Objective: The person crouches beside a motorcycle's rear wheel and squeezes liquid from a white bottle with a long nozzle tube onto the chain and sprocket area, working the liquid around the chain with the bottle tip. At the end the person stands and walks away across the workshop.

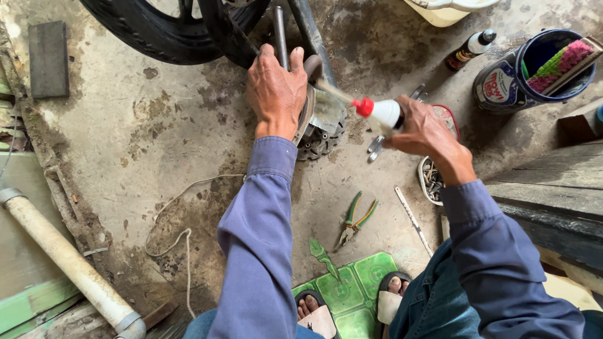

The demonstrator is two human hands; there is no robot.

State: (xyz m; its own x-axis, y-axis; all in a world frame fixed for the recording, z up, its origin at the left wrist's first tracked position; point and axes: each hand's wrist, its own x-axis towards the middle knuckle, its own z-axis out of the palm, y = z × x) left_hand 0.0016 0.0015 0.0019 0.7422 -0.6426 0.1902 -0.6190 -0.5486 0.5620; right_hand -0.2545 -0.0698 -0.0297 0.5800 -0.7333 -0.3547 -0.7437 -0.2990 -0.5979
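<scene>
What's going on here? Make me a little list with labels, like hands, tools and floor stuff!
Place: stained concrete floor
Left hand: grips a metal part beside the black wheel
Right hand: holds a white squeeze bottle with a red cap, its nozzle aimed at the metal part
Tools: green-handled pliers, thin metal rod
Containers: blue can holding a brush, small dark bottle, dish of small metal bits
Other: white pipe, cord, green mat under the sandalled feet
</scene>
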